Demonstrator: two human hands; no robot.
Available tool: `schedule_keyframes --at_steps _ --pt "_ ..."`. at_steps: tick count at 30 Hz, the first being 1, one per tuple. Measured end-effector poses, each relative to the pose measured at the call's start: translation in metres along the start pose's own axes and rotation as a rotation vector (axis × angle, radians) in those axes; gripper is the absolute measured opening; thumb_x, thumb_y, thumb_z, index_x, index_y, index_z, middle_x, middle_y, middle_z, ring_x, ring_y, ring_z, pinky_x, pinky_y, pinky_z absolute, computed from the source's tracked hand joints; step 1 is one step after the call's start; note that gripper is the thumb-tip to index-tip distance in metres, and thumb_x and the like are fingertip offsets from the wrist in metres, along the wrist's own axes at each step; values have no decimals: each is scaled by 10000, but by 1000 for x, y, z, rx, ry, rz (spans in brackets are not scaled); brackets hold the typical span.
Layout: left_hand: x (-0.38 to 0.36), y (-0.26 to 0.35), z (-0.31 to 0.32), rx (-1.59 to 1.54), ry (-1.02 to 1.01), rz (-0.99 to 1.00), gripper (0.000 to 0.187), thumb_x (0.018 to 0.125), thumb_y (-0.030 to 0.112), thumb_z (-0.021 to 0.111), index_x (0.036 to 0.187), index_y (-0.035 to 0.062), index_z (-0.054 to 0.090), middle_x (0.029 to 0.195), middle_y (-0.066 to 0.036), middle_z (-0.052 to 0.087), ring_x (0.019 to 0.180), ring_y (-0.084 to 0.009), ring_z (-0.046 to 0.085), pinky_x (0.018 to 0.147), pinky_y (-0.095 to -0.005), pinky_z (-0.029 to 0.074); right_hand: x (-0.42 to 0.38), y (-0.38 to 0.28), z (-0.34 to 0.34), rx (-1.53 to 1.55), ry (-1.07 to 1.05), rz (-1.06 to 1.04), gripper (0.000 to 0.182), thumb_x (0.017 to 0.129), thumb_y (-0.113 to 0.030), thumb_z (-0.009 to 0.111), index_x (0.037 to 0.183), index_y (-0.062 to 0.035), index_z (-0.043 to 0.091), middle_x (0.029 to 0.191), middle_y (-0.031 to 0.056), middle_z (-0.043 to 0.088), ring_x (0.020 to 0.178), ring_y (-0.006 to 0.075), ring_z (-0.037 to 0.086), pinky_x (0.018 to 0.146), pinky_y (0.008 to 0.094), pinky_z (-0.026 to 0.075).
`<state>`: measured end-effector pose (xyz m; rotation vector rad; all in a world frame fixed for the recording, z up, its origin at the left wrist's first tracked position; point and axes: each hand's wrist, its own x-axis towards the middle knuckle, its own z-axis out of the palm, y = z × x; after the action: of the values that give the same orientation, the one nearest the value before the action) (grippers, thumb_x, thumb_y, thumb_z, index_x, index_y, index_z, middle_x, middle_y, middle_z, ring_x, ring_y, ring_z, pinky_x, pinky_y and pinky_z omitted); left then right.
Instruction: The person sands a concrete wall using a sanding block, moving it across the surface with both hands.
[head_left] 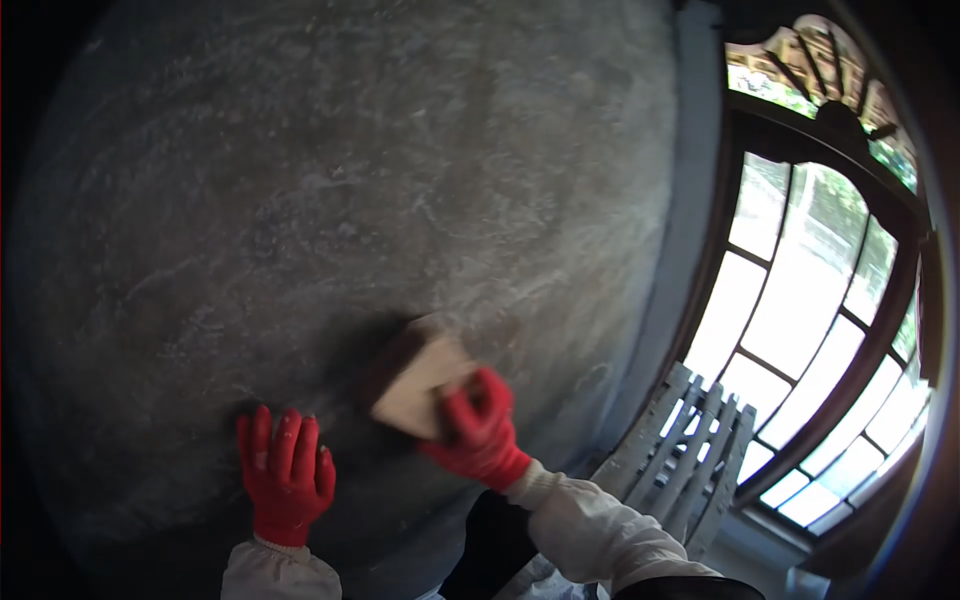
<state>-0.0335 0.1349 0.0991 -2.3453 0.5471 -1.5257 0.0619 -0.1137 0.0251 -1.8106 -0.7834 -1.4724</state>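
Observation:
A grey plastered wall [330,230], mottled with pale scuffs, fills most of the view in front of me. My right hand [478,425], in a red glove, is closed on a tan wooden float [428,388]. The float lies against the wall, tilted, and its dark far edge is smeared by motion. Lower left, my left hand [287,472], also red-gloved, lies against the wall with its fingers pointing up and slightly apart, holding nothing. Light-coloured sleeves cover both arms.
Tall dark-framed windows [790,300] let in bright light on the right. A grey slatted wooden piece [690,450] stands below them, right of my right forearm. A pale vertical strip [690,180] borders the wall's right edge.

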Motion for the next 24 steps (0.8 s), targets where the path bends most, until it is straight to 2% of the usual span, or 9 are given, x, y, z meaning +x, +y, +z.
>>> schedule_keyframes --at_steps 1,4,6,7,9,13,16,22,24 --pt "2 -1 0 -32 7 -15 360 847 226 604 1159 56 662 1281 -113 545 1261 -422 461 1048 -633 372 5 -5 -4 -36 9 2 936 552 -261 859 1387 -100 467 1321 276 418 1147 454 501 974 529 430" --pt "3 -6 0 -128 21 -11 398 860 219 597 1218 48 634 1309 -118 543 1276 -419 460 1063 -609 377 29 -13 -10 -120 -40 -216 952 527 -283 867 1380 -114 480 1345 277 404 1153 464 491 963 543 426" --pt "4 -7 5 -141 60 -14 414 867 216 592 1244 47 616 1333 -118 530 1282 -407 459 1067 -598 379 40 2 -19 -190 -105 -57 969 566 -292 859 1419 -118 435 1384 282 372 1200 473 448 987 551 408" --pt "1 -7 5 -149 66 -10 431 873 213 587 1270 47 597 1357 -118 517 1288 -396 459 1071 -587 382 45 7 -24 -193 -120 -85 969 566 -292 859 1419 -118 435 1384 282 372 1200 473 448 987 551 408" --pt "2 -4 2 -196 103 -22 441 865 192 590 1277 33 582 1356 -129 513 1296 -400 453 1084 -586 369 55 19 -30 -226 -126 52 1030 611 -297 850 1483 -118 333 1446 307 293 1263 497 378 1020 570 374" --pt "5 -7 7 -246 94 5 458 862 171 590 1300 41 560 1371 -130 499 1311 -385 443 1107 -563 357 58 34 -32 -250 -214 -20 1098 665 -305 840 1528 -86 197 1491 351 186 1305 542 306 1052 592 330" --pt "4 -7 4 -264 158 11 472 865 176 591 1315 42 549 1373 -125 499 1317 -371 438 1113 -545 356 54 27 -30 -305 -212 34 1083 684 -311 830 1531 -89 192 1492 350 184 1318 546 287 1065 594 316" --pt "1 -9 13 -260 187 49 528 845 190 603 1338 16 527 1379 -136 496 1319 -363 439 1141 -517 340 59 27 -34 -394 -309 13 1070 750 -318 782 1524 -7 110 1522 346 106 1358 548 263 1081 530 356" --pt "-2 -9 13 -251 231 46 549 832 195 611 1342 12 521 1384 -139 493 1324 -359 437 1150 -508 331 63 20 -36 -399 -337 111 1051 772 -324 760 1513 25 102 1520 346 103 1353 548 270 1087 517 357"
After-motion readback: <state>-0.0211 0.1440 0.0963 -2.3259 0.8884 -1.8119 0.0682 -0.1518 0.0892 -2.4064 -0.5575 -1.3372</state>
